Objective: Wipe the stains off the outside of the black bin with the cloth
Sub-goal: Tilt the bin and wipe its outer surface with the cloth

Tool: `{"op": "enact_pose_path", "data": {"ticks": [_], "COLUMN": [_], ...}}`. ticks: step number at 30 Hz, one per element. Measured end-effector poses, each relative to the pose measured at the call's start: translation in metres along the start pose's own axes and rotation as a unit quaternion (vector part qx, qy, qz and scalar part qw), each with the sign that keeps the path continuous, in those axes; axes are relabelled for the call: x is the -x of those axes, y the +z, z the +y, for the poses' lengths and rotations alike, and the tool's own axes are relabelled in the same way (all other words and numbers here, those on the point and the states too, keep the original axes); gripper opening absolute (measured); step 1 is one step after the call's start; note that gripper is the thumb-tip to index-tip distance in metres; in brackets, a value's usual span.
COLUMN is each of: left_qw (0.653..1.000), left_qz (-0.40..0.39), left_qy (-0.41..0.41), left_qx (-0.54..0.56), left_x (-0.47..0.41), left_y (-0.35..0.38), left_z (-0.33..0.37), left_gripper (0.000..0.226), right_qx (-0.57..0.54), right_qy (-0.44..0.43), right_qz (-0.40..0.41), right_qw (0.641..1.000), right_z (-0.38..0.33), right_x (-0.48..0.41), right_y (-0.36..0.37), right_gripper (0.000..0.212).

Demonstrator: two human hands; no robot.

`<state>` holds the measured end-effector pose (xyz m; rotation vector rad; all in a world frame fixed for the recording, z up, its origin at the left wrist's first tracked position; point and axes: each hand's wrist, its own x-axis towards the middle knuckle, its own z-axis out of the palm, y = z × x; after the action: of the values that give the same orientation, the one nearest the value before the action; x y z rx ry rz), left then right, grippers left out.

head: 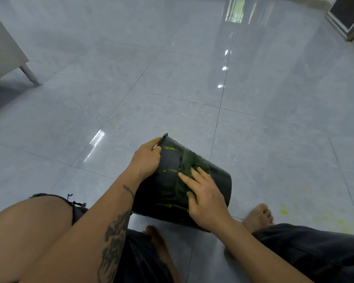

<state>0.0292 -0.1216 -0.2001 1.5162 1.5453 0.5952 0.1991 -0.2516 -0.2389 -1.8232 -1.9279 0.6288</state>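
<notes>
Left hand (pixel 146 160) clenches black bin (pixel 219 180) rim; right hand (pixel 204 198) flat, pressing cloth (pixel 187 166).

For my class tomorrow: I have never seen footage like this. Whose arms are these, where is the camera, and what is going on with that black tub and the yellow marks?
There is no machine here. The one picture comes from a wide-angle camera worn on a person's head, looking forward and down, so you see their own arms and legs as they sit low over a grey tiled floor.

The left hand grips the rim of the black bin, which is tipped onto its side. The right hand lies flat on the bin's wall, its fingers pressing a dark green cloth against it.

Yellow stains streak the outside of the bin in several lines, so wiping is not finished. Yellow spatter also dots the floor to the right. A bare foot shows beside the bin, and a white furniture leg stands far left.
</notes>
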Motion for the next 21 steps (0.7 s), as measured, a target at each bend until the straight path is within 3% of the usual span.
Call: {"op": "enact_pose_path", "data": {"ticks": [5,11,13,17,21], "left_qw": [0.995,0.985,0.983,0.979,0.977], "left_qz": [0.041,0.068,0.075,0.086,0.092], "left_qy": [-0.003,-0.014,-0.011,-0.009,-0.009], "left_qx": [0.095,0.155,0.166,0.185,0.193], "left_x": [0.014,0.017,0.017,0.015,0.010], "left_y": [0.002,0.005,0.008,0.013,0.013], "left_z": [-0.007,-0.010,-0.011,-0.012,-0.015], "left_gripper": [0.040,0.037,0.036,0.036,0.037], "right_qx": [-0.009,-0.029,-0.052,-0.074,-0.064], "right_qy": [0.020,0.233,0.263,0.263,0.146], "right_qz": [-0.019,-0.053,-0.069,-0.057,-0.020], "right_qw": [1.000,0.971,0.961,0.960,0.987], "right_z": [-0.002,0.028,0.033,0.017,-0.023], "right_x": [-0.041,-0.069,-0.071,-0.087,-0.102], "right_y": [-0.007,-0.026,-0.035,-0.038,-0.010], "right_gripper": [0.056,0.050,0.048,0.046,0.053]}}
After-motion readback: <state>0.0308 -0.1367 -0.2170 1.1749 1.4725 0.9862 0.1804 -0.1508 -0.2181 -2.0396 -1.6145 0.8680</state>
